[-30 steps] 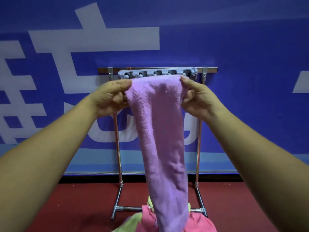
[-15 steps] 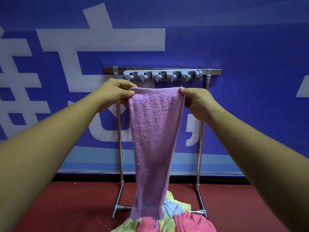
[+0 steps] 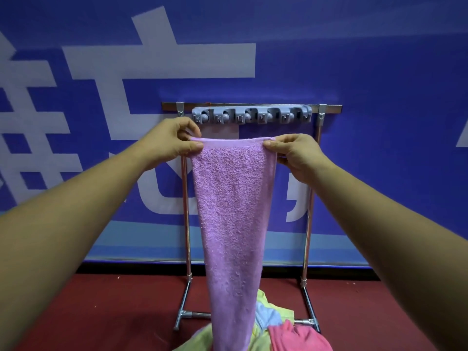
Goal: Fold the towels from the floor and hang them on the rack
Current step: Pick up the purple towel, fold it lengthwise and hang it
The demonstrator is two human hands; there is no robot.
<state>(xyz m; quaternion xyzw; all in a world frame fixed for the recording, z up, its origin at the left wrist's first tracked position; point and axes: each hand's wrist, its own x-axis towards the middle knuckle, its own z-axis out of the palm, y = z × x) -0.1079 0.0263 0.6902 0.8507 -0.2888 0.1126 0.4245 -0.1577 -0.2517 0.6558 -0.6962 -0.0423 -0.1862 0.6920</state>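
Observation:
A purple towel (image 3: pixel 233 211) hangs lengthwise in front of me, stretched flat at its top edge. My left hand (image 3: pixel 172 140) pinches the top left corner and my right hand (image 3: pixel 296 154) pinches the top right corner. The towel's top edge is a little below the metal rack's (image 3: pixel 310 198) top bar and its grey hook strip (image 3: pixel 250 115). Its lower end reaches down to a pile of towels (image 3: pixel 283 328) on the floor: yellow-green, light blue and pink.
The rack stands against a blue banner wall (image 3: pixel 379 122) with white characters. Its two chrome legs rest on the red floor (image 3: pixel 114 312), with a low crossbar near the towel pile.
Both hands have lowered the purple towel's top edge from the hook strip to below it and pulled it wider and flat. The view has shifted slightly.

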